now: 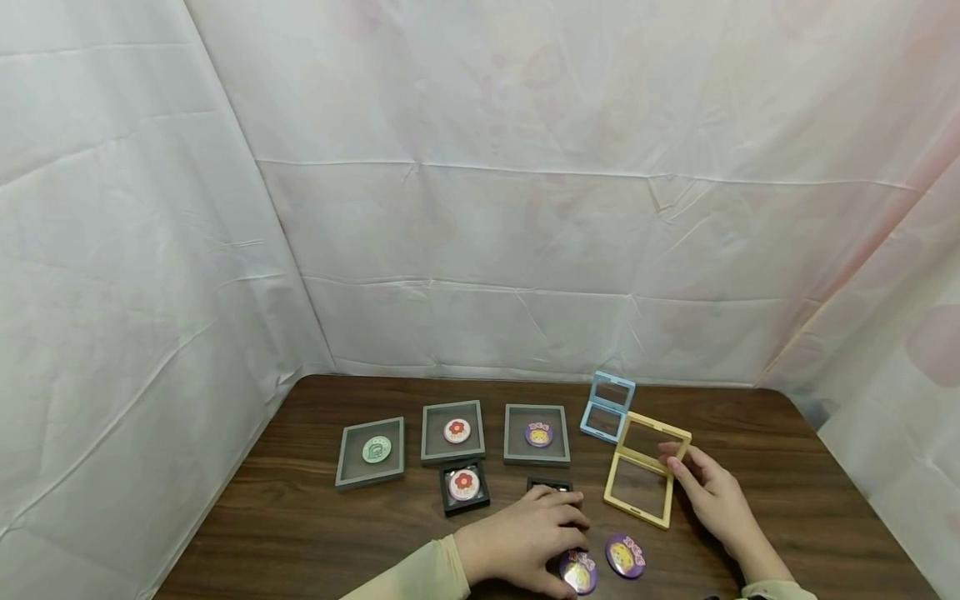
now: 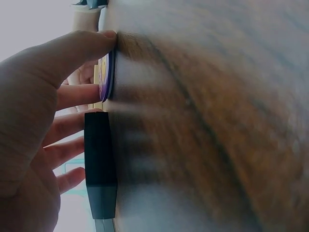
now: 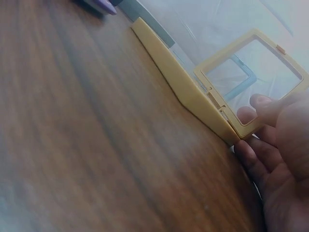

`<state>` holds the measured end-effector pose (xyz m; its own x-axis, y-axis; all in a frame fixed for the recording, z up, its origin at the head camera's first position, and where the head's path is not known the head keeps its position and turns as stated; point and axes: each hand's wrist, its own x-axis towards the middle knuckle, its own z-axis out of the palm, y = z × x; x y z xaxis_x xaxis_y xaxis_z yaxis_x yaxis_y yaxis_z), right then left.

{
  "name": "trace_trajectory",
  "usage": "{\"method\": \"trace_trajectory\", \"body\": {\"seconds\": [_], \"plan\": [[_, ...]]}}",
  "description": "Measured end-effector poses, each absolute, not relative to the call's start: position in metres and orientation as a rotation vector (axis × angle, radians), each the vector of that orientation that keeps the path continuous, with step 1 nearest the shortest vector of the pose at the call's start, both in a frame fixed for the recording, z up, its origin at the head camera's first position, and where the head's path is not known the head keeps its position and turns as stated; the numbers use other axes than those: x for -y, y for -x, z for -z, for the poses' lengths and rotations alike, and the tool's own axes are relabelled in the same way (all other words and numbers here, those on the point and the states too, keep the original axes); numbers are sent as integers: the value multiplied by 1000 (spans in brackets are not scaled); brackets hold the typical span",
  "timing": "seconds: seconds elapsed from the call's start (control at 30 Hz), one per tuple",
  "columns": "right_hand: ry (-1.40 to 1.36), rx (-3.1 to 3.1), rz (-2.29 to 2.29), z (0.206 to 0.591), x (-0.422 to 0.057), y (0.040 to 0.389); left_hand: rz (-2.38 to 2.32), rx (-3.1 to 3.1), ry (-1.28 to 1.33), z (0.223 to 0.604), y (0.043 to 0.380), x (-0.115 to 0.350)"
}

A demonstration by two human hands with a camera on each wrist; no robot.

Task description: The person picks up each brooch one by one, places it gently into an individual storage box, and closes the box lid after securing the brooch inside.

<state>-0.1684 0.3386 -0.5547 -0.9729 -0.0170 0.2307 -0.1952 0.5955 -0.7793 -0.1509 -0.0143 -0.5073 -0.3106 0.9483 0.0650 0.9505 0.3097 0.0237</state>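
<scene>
My left hand [image 1: 525, 537] pinches a round purple badge [image 1: 579, 575] by its rim, between thumb and index finger, at the tabletop. In the left wrist view its other fingers extend over a small black case [image 2: 100, 159], which the hand mostly hides in the head view. My right hand [image 1: 716, 500] grips the raised lid of a yellow hinged display frame [image 1: 643, 461], with the thumb on the clear window. The frame's lower half rests on the table. Just right of the pinched badge lies a second purple badge [image 1: 626, 556].
Behind the yellow frame stands an open light-blue frame [image 1: 607, 407]. Three grey frames with badges lie left of it: one green [image 1: 377, 449], one red-flowered [image 1: 457, 431], one purple [image 1: 538, 434]. A black case [image 1: 447, 502] holds another flower badge. White curtains [image 1: 480, 250] border the wooden table [image 1: 300, 517].
</scene>
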Motion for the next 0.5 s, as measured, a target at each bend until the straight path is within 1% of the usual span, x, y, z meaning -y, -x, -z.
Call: {"method": "trace_trajectory", "body": {"seconds": [0.5], "plan": [[-165,2636,-1304,553,-338,167,120,2517,1825,505,151,12]]}}
